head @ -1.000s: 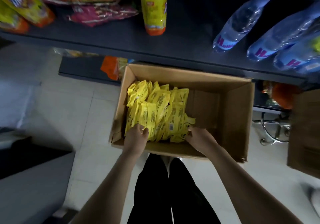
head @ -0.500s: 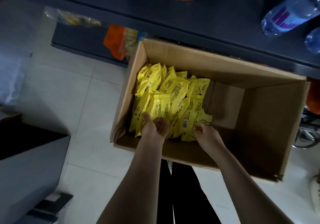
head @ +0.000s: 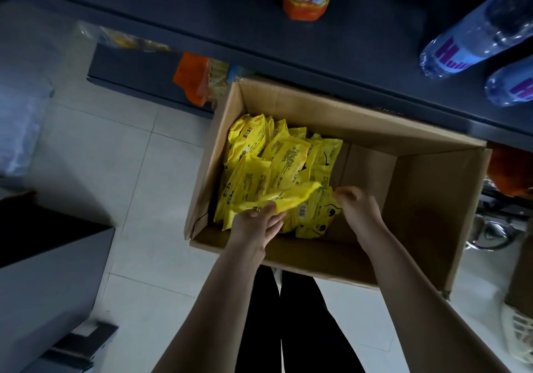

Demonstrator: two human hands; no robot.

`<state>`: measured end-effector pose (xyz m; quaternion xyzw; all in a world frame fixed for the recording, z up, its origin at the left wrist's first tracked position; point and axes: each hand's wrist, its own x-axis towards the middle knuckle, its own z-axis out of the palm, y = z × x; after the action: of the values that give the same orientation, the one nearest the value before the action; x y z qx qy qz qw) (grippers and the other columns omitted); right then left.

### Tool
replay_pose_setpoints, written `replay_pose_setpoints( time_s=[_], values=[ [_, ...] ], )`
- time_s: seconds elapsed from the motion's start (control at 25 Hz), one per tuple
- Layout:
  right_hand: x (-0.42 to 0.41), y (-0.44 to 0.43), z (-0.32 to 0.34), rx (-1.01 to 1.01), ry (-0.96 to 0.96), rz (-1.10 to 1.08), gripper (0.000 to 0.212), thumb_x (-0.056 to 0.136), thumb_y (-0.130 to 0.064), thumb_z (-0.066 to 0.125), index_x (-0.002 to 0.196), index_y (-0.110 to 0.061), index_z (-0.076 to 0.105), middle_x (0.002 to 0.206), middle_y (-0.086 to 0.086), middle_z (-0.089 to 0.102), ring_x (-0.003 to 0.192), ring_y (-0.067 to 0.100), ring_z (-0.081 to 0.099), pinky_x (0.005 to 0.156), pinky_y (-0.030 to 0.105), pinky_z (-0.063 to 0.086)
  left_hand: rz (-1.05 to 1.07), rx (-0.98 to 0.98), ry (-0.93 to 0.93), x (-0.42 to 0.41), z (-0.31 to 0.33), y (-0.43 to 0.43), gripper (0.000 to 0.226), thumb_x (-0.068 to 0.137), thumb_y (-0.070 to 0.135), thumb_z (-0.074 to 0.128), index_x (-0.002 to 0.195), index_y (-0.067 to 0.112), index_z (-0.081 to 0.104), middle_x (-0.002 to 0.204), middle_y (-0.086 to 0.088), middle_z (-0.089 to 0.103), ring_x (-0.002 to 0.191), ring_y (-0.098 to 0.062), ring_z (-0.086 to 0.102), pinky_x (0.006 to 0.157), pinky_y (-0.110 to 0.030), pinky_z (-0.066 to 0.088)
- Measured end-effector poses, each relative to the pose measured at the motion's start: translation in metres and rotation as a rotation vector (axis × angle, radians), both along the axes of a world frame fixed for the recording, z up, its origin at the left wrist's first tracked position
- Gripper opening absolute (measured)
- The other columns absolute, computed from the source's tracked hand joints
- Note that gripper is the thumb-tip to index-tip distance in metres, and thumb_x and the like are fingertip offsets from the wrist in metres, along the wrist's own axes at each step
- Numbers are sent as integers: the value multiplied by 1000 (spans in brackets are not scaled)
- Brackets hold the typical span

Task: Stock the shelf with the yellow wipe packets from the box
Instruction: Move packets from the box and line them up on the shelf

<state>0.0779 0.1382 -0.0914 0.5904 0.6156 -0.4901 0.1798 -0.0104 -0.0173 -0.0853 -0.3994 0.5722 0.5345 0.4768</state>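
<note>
Left hand is gripping one yellow wipe packet atop the heap of packets filling the left half of the cardboard box. Right hand, fingers curled, is touching another packet's edge; whether it is pinching is unclear. Water bottles are sitting on the dark shelf beyond.

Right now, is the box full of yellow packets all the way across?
No, the yellow packets fill only the left side of the box, and the right side shows bare cardboard.
</note>
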Motion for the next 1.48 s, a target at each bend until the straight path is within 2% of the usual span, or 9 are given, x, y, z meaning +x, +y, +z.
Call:
replay_pose_setpoints(
  time_s=[0.12,0.24,0.4,0.48,0.64,0.88,1.04,1.24,1.48],
  values=[
    [-6,8,1,-30,82,-99,22,94,-28,52,107,-15,64,110,9,64,99,24,60,91,44,48,-585,14,313,-21,12,-19,32,73,33,71,62,7,56,63,-12,56,77,-25,58,74,-37,49],
    [-17,6,-12,-125,141,-210,13,95,-27,52,87,-20,60,100,3,64,104,24,61,93,39,50,-1033,-81,471,-47,9,-38,56,65,50,69,81,-3,63,80,-23,67,77,-37,65,74,-52,50],
    [-38,-10,-41,-245,135,-319,20,94,-29,55,98,-11,62,112,13,66,104,24,63,90,33,51,-852,-116,443,-70,4,-45,20,76,15,73,70,10,55,71,-12,59,67,-24,57,75,-49,50],
    [-48,-23,-56,-250,68,-267,33,92,-33,56,104,-3,62,110,17,66,103,29,64,93,40,52,-750,-200,454,-71,-7,-48,22,75,16,73,69,16,51,74,-7,56,75,-24,54,77,-48,50],
    [-61,-43,-76,-180,46,-194,41,91,-40,56,111,-4,62,84,5,62,73,18,60,67,30,53,-776,-322,640,-59,-17,-45,12,87,21,61,83,18,51,81,2,54,83,-19,51,71,-29,38],
    [-71,-43,-84,-101,38,-315,45,82,-34,70,117,-7,60,103,3,60,101,24,58,78,27,44,-755,-369,777,-53,-24,-38,22,94,20,51,108,4,54,93,-3,54,87,-20,50,73,-25,34],
    [-61,-37,-79,-72,37,-349,36,83,-30,69,110,-7,63,104,7,63,93,22,57,72,25,40,-755,-351,835,-51,-21,-32,22,96,17,47,109,1,53,92,-3,53,84,-18,50,71,-21,33],
    [-44,-23,-72,-37,57,-356,25,88,-28,64,106,-11,64,103,10,65,84,19,57,62,24,44,-796,-373,807,-59,-25,-31,24,95,16,48,113,0,54,108,-14,60,100,-29,56,77,-26,37],
    [-83,-10,-86,183,189,-168,43,83,-33,68,122,-16,57,123,4,56,105,20,56,81,28,46,-813,-439,768,-60,-24,-23,21,96,17,45,110,4,54,107,-10,59,91,-21,51,71,-22,30]
  ],
)
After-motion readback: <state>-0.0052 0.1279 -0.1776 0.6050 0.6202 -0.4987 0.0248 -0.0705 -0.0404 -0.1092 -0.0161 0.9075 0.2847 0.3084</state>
